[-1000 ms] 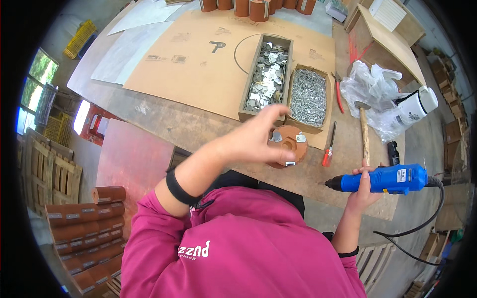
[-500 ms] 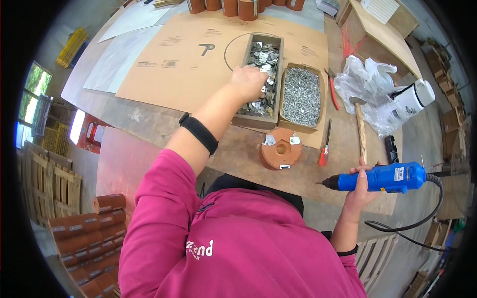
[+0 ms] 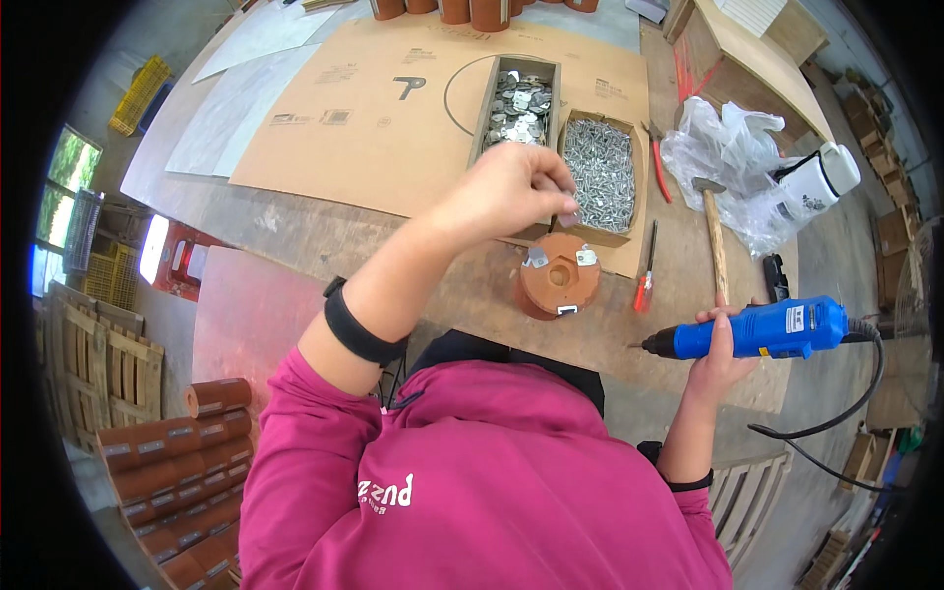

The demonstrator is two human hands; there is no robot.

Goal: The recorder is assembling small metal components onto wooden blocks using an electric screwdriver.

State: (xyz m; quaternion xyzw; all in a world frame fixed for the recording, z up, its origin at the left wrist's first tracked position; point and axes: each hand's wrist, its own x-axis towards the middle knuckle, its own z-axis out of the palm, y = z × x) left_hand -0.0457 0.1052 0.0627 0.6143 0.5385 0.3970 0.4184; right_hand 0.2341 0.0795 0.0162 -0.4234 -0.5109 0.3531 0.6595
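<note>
1. My left hand (image 3: 511, 192) hovers above the workbench (image 3: 324, 241), fingers pinched narrow on a small metal plate (image 3: 568, 218), just over the round terracotta piece (image 3: 559, 287).
2. That piece sits on the bench w/ three metal plates on its top.
3. My right hand (image 3: 723, 354) is wrapped around a blue electric screwdriver (image 3: 752, 329), tip pointing left.
4. Behind: box of plates (image 3: 519, 98) and box of screws (image 3: 602, 175), side by side.
</note>
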